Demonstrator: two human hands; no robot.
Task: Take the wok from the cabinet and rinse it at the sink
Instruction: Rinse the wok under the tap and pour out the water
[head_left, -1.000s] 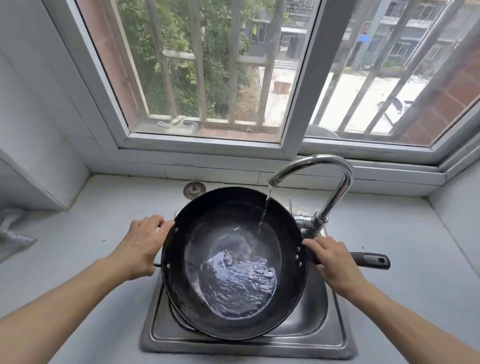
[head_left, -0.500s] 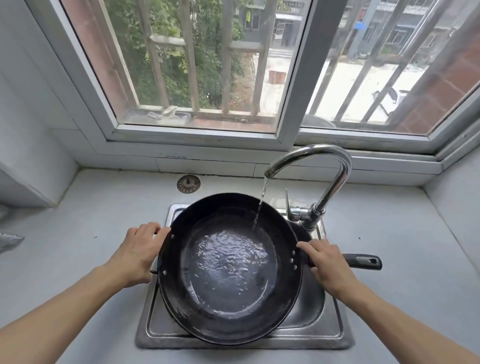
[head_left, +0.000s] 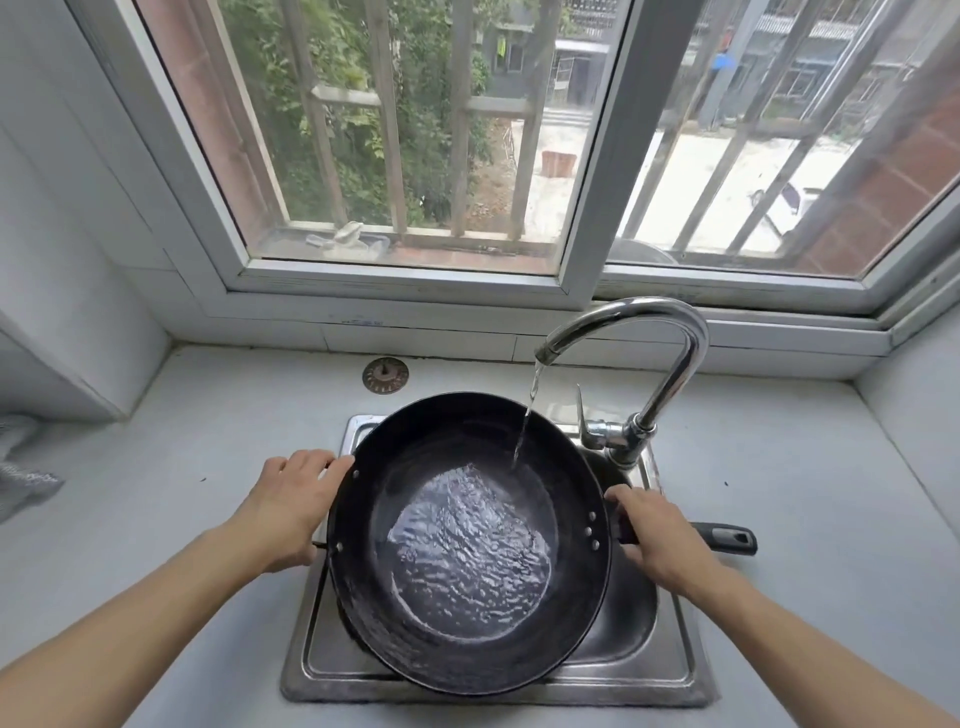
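A black wok (head_left: 395, 618) hangs over the steel sink (head_left: 670, 670) with rippling water pooled in its middle. A thin stream runs from the curved chrome faucet (head_left: 670, 384) onto the wok's far right inner wall. My left hand (head_left: 291, 504) grips the small helper handle at the wok's left rim. My right hand (head_left: 654, 535) grips the long black handle (head_left: 727, 538) where it meets the right rim; the handle's end sticks out to the right over the counter.
A round sink strainer (head_left: 385, 375) lies on the grey counter (head_left: 171, 467) behind the sink. A crumpled grey cloth (head_left: 21, 467) sits at the far left edge. The barred window (head_left: 415, 135) and its sill rise just behind the faucet.
The wok has tilted level, and the water has spread from the near side to the middle of the pan. Both hands keep their grips.
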